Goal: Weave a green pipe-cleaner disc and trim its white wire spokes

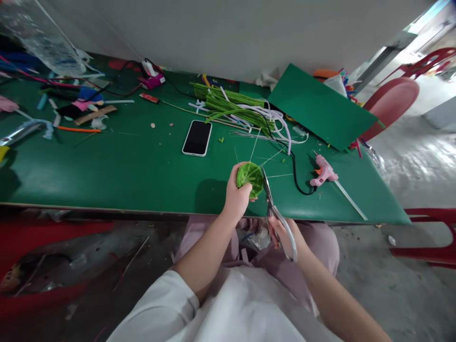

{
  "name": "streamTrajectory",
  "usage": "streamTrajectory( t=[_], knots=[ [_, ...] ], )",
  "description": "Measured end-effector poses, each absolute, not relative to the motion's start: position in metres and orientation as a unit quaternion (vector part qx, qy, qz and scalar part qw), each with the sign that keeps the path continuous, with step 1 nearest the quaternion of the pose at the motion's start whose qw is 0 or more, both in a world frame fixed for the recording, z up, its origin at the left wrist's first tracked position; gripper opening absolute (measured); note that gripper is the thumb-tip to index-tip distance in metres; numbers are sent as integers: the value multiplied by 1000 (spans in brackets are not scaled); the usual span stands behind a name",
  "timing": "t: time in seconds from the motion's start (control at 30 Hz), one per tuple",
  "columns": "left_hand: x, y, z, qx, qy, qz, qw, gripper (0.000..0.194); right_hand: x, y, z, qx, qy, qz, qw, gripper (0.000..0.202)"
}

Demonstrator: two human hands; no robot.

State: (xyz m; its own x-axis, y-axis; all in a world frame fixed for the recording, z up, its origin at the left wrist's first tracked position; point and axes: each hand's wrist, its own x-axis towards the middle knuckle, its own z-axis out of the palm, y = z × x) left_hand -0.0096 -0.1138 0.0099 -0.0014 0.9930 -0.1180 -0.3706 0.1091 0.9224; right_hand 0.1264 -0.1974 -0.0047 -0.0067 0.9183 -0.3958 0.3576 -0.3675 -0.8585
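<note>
My left hand is closed around a small round green woven cup, its thumb over the near rim. Several thin pale wires stick out from the cup's far and right sides. In my right hand is a pair of metal scissors, gripped by the handles below the table edge. The scissor blades point up and touch or nearly touch the cup's right rim, close to where the wires come out. Whether a wire lies between the blades, I cannot tell.
A white-edged phone lies left of the cup. Behind are bundled green pipe cleaners and lilac strips. A pink glue gun with its cord rests at right, near a green board. Craft scraps and a doll crowd the left.
</note>
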Motion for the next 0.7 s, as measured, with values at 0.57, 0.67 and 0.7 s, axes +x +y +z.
streamTrajectory(
  t=[0.57, 0.67, 0.7],
  knots=[
    [-11, -87, 3, 285, 414, 596, 626, 64, 138, -158, -5, -669, -540, 455, 230, 50],
    [-12, -86, 3, 292, 417, 593, 623, 63, 138, -156, -5, -671, -537, 457, 230, 49],
    [-12, -86, 4, 296, 421, 594, 618, 62, 137, -155, -4, -670, -532, 465, 229, 49]
  ],
)
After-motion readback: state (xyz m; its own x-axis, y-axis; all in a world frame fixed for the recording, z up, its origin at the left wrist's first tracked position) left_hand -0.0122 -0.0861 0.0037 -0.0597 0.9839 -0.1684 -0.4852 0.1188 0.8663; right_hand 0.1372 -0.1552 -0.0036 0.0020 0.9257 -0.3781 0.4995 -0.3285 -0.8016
